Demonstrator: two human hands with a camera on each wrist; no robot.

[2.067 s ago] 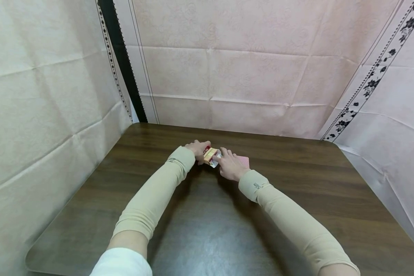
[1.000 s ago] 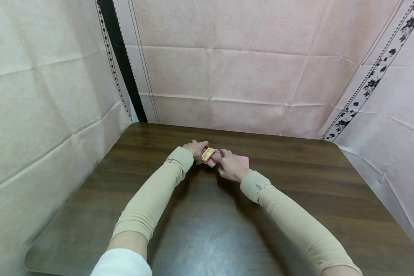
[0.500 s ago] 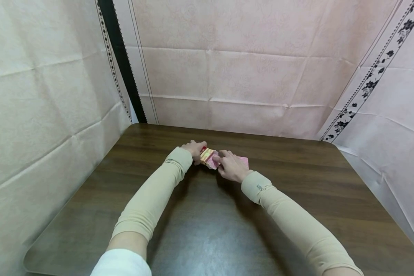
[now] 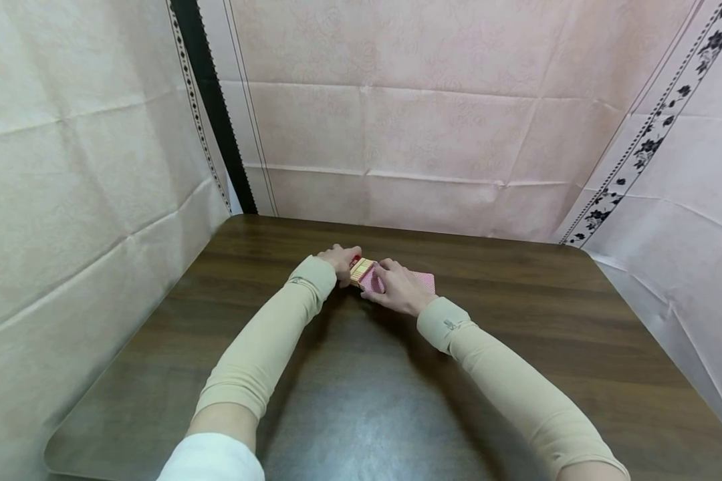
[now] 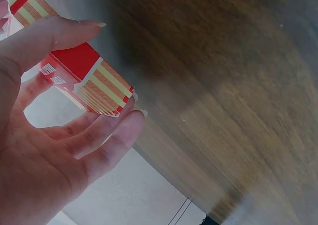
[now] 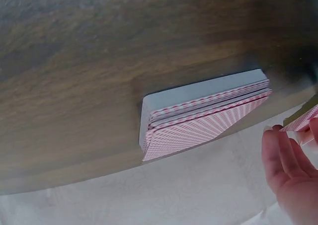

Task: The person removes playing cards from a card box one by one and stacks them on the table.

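A playing-card box (image 4: 362, 270) with red parts and yellow stripes sits between both hands at the table's far middle. My left hand (image 4: 338, 261) grips its left end; in the left wrist view, the thumb lies over the box (image 5: 82, 61) and fingers support it from the other side. My right hand (image 4: 402, 290) has thumb and fingers around the box's pink-patterned right end. The right wrist view shows only a corner of that end, pinched at the picture's right edge. Just beyond my right hand lies a deck of cards (image 6: 203, 118) with pink-patterned backs, partly hidden by that hand in the head view.
The brown wooden table (image 4: 349, 374) has rounded corners. Pale cloth (image 4: 433, 133) hangs behind its far edge, and more cloth (image 4: 84, 200) hangs along the left side. A dark strip (image 4: 216, 107) runs between the cloths.
The white part at the box's right end has given way to a pink-patterned face. My right thumb has spread toward the near side of that end. The left hand shifted slightly left; the deck stayed put.
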